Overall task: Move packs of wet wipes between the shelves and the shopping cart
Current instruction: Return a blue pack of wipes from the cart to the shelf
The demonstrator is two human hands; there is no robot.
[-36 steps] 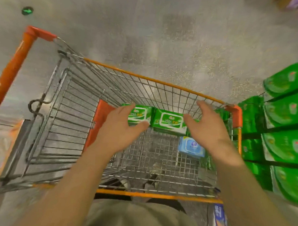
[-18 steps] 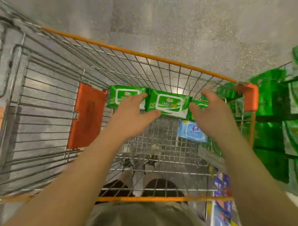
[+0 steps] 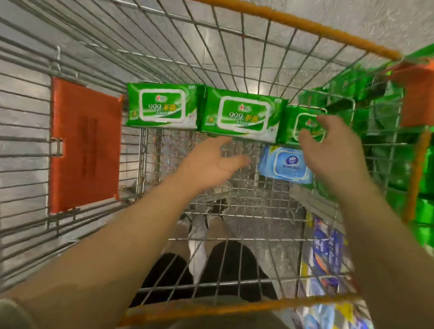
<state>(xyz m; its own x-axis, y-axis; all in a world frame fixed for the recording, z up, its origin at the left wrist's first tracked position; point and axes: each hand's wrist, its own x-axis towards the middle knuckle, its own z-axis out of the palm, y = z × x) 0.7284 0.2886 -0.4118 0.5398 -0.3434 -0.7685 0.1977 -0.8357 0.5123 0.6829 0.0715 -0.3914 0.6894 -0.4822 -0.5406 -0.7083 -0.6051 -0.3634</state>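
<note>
Cart rim [image 3: 206, 309]: the orange near edge runs across the bottom of the view, with both forearms reaching over it into the basket. Probably the person leans in because the packs lie at the far end.
Legs: dark trousers and pale shoes show through the wire floor, so the person stands hard against the cart.
Left hand [image 3: 211, 161]: fingers spread and relaxed, holding nothing; its fingertips reach toward the near edge of the middle pack. Motion blur hides whether they touch it.
Right hand [image 3: 334, 153]: fingers wide and loosely bent, holding nothing, hovering above the blue pack and in front of the right pack.
Blue pack [image 3: 282, 164]: lies flat on the wire floor, just in front of the green row; its right edge is hidden by the right hand.
Green row: the left pack [image 3: 161, 105], middle pack [image 3: 242, 116] and right pack [image 3: 303, 123] sit side by side against the far wall, labels up, likely lined up to fill the cart neatly. The right pack is partly covered by fingers and blurred.
Orange flap [image 3: 85, 145]: hangs on the left wall; its print is unreadable.
Shelves [image 3: 427, 171]: a green smear beyond the right wall, too blurred to count packs.
</note>
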